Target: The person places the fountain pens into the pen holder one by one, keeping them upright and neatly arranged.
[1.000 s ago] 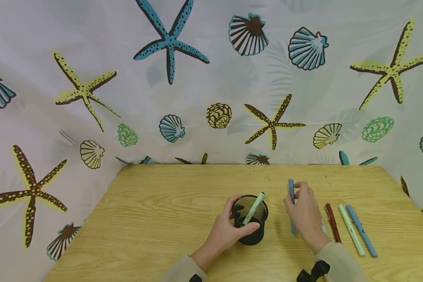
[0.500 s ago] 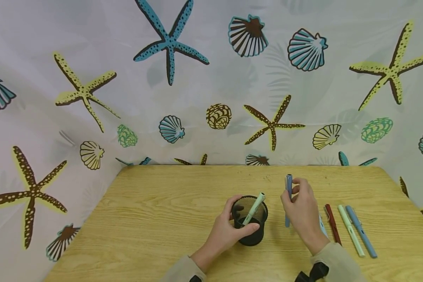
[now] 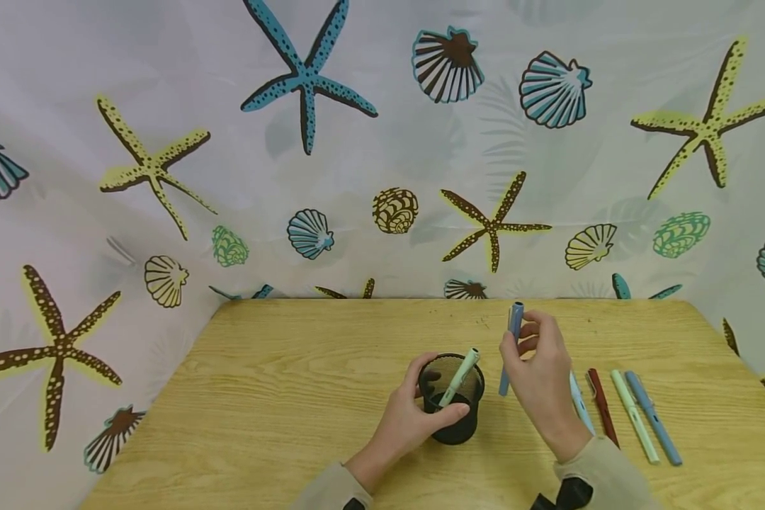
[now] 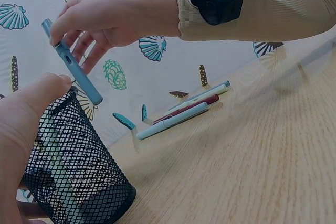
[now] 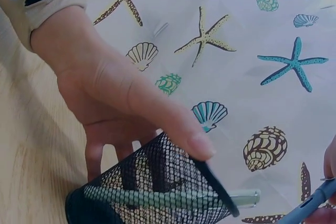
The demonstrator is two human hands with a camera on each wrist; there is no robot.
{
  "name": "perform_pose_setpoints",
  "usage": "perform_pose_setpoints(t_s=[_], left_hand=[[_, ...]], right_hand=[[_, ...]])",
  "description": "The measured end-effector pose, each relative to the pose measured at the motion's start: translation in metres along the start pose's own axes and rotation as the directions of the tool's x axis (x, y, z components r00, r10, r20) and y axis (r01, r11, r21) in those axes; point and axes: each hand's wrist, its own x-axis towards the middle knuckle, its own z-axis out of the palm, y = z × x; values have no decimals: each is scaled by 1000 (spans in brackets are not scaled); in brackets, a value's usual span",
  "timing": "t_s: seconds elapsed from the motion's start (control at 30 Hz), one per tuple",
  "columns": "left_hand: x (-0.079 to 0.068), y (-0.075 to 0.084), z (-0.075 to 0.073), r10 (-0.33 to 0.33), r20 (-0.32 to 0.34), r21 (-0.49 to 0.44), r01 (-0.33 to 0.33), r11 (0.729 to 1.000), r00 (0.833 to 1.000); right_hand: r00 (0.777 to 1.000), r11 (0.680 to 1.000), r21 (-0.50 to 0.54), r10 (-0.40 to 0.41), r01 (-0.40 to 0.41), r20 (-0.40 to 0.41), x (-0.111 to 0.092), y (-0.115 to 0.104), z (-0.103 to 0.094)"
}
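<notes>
Thumb and fingers of the right hand (image 3: 538, 368) pinch a blue pen (image 3: 516, 322) near its upper part, holding it above the worktop (image 3: 280, 397). As the head view shows it, the pen is at the hand's 10 to 11 o'clock, close to upright: its long axis runs from just past 12 o'clock down to between 6 and 7, with the clip toward the top. Its lower end hangs at the 3 o'clock side of a black mesh cup (image 3: 462, 431), near but apart from it. The left hand (image 3: 404, 419) grips this cup from its 8 o'clock side, thumb across the near wall. Inside the cup leans a pale green pen (image 3: 462, 374), its top toward 1 o'clock. Past the right hand, at 4 o'clock, four pens lie side by side on the worktop, axes roughly 11 to 5 o'clock: a light blue pen (image 3: 581, 404) partly covered by the wrist, a dark red pen (image 3: 602, 406), a second green pen (image 3: 635, 418) and a second blue pen (image 3: 654, 419). Any lettering on the pens is too small to read. Farther off at 12 o'clock stands a white cloth (image 3: 382, 142) printed with starfish and shells.
</notes>
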Motion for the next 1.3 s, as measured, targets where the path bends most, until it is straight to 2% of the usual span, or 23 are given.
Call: perform_pose_setpoints(t_s=[0.2, 0.4, 0.6, 0.8, 0.9, 1.0, 1.2, 1.3], left_hand=[[0, 0, 0, -25, -3, 6, 25, 1000, 1000], [0, -1, 0, -22, 0, -4, 22, 1000, 1000], [1, -2, 0, -17, 3, -17, 17, 1000, 1000], [0, -1, 0, -21, 5, -26, 21, 999, 1000], [0, 0, 0, -20, 3, -25, 20, 999, 1000], [-1, 1, 0, -20, 3, -23, 20, 1000, 1000], [0, 1, 0, -16, 1, -20, 16, 1000, 1000], [0, 1, 0, -16, 4, -25, 16, 1000, 1000]], right_hand=[[999, 999, 45, -27, 28, -33, 3, -8, 1], [994, 991, 102, -79, 87, -72, 8, -17, 2], [993, 985, 141, -90, 100, -76, 9, -26, 5], [989, 976, 173, -122, 134, -80, 9, -53, 1], [989, 973, 184, -128, 139, -71, 8, -59, 0], [990, 973, 186, -126, 135, -57, 5, -54, 4], [994, 978, 178, -104, 105, -17, -4, -22, 17], [996, 980, 178, -94, 92, 3, -7, -14, 19]])
